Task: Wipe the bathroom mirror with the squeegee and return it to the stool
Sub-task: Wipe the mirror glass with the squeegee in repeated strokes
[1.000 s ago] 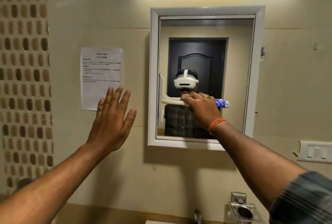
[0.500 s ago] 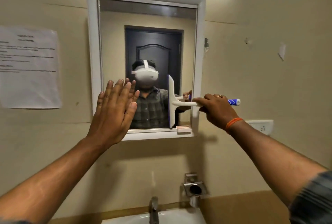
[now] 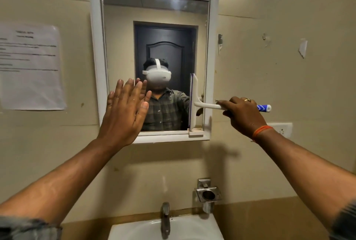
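1. The right hand (image 3: 243, 115) is wrapped round the squeegee (image 3: 194, 103) handle; the left hand (image 3: 123, 114) is spread flat, holding nothing.
2. A second ago the blade stood at the mirror's (image 3: 123, 47) left edge; now it is at the right edge, so one pass looks finished.
3. The stool is out of view.
4. Below sit the tap (image 3: 165, 218), sink (image 3: 192, 228) and holder (image 3: 208, 193); nothing blocks the glass.

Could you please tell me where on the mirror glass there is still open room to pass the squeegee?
Open glass lies between the left hand and the squeegee blade, plus the mirror top band. The lower right corner is crowded: blade near the frame, right hand beside it.
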